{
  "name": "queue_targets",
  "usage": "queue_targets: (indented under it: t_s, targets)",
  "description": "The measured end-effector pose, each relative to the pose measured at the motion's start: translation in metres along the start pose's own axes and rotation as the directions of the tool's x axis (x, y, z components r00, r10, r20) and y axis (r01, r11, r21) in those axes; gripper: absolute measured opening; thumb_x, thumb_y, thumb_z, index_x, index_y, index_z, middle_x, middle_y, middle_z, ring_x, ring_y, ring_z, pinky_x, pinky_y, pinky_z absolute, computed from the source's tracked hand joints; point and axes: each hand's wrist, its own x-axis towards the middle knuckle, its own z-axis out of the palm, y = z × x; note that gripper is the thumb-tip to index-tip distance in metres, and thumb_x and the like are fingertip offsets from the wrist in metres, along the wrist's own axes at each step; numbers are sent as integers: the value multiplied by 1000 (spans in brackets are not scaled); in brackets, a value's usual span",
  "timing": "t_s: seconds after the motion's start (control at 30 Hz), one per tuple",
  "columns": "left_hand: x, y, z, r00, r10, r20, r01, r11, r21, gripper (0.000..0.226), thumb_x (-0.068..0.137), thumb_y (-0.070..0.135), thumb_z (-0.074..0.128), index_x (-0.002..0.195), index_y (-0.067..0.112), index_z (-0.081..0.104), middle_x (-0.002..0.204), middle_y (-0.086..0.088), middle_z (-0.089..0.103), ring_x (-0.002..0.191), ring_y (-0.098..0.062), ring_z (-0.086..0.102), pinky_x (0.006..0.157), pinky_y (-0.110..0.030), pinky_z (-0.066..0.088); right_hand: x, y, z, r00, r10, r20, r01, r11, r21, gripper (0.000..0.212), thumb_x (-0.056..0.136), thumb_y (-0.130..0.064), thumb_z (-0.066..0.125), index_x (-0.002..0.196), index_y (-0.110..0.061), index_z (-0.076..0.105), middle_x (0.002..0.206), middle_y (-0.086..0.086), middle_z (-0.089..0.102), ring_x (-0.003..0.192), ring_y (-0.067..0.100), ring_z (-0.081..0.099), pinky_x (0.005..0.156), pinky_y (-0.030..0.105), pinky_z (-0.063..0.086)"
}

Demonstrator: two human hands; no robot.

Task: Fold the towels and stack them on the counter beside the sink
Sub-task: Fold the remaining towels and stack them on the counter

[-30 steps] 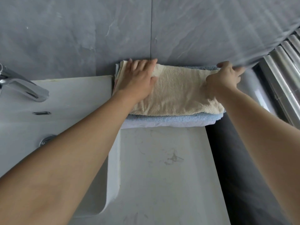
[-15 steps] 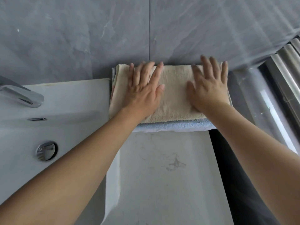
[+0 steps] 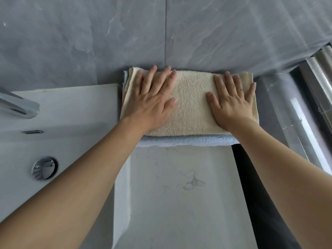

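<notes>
**Both palms flat on the stacked towels**

My left hand [image 3: 152,101] lies flat on the cream towel [image 3: 192,105], fingers straight and spread, toward 12 o'clock. My right hand [image 3: 231,103] presses the same towel at its 3 o'clock end, also flat; neither grip curls round anything. The cream towel sits folded on a blue towel [image 3: 188,140], whose edge shows at 6 o'clock. The stack rests on the desk [image 3: 179,194] against the grey wall [image 3: 161,33], just beside the sink [image 3: 62,123] at 9 o'clock.

Soft, even daylight from the right — glare streaks the wall [image 3: 269,42]; edges bow, slightly blurred.
</notes>
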Motion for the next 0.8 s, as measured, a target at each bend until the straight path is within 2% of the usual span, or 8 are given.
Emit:
queue_targets:
  t_s: [0.13,0.23,0.33,0.6,0.7,0.8]
  targets:
    - [-15,3,8,999,33,7,-34,997,74,71,100,57,7,161,20,4,169,5,-3,155,-24,-10,122,-52,-9,-4,2,7,1000,-2,-7,2,999,36,68,95,-67,9,156,-37,1,164,-5,-9,150,18,-15,118,50,-14]
    - [-3,-3,11,996,-46,72,43,998,40,73,98,62,0,160,25,-6,168,9,-11,153,-19,-17,122,-49,-13,1,4,6,1000,11,-4,-11,997,78,67,94,-69,10,155,-41,2,164,-3,-11,150,23,-16,120,47,-10]
    - [2,-3,11,991,-109,77,107,994,36,74,97,65,1,159,27,-10,167,10,-11,154,-18,-15,123,-46,-13,3,6,7,1000,5,-9,-4,996,84,65,95,-69,10,154,-43,2,164,-3,-11,150,22,-15,121,45,-8]
    - [-2,-13,14,990,-126,65,125,992,22,72,98,63,3,160,28,-8,168,9,-9,154,-14,-10,124,-41,-10,2,7,5,1000,-20,4,20,997,71,61,99,-60,10,155,-39,0,164,-2,-9,150,22,-14,121,44,-9]
    - [-4,-14,4,991,-106,78,106,994,1,72,99,59,7,161,24,-1,169,5,-3,154,-17,-6,124,-41,-8,-4,-5,-9,1000,-5,20,4,998,69,62,100,-55,16,157,-31,5,165,1,-7,150,21,-13,121,42,-10]
    - [-19,-9,-16,993,-92,-70,84,991,-107,68,100,49,24,156,11,29,164,-7,25,152,-29,17,125,-47,7,-29,-26,-26,979,-1,-206,33,988,150,59,101,-40,32,154,-15,25,163,8,12,151,25,4,123,42,-2]
